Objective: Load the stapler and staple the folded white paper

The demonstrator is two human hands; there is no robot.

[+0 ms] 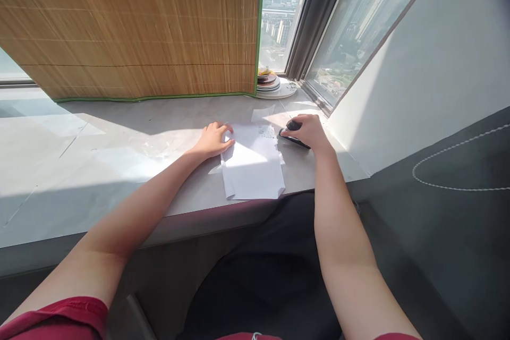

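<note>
Pressing down on the upper left corner of a stack of white papers point(253, 164), the left hand point(213, 139) is laid nearly flat with its fingers spread and slightly curled; nothing is gripped, and the sheets appear to be pinned to the grey ledge point(99, 170) so that they are kept from sliding. The right hand point(311, 132) is cupped over a small black object point(292, 135), possibly a stapler or a clip, which is held low against the ledge just beside the papers' upper right corner; its fingers are closed loosely about it, though how firmly cannot be told. The papers are thus found between the two hands, squared to the ledge's near edge, with the lower sheets fanned out a little at the left side.

A block of small dark print point(266, 131) can be seen at the top of the uppermost sheet, close to the right hand, but it is too small to be read. No brand or label can be made out on the black object. A loose scrap of paper point(263, 113) lies just beyond the hands, and a stack of plates point(271, 85) is set farther off by the window, past the edge of a bamboo blind point(139, 26).
</note>
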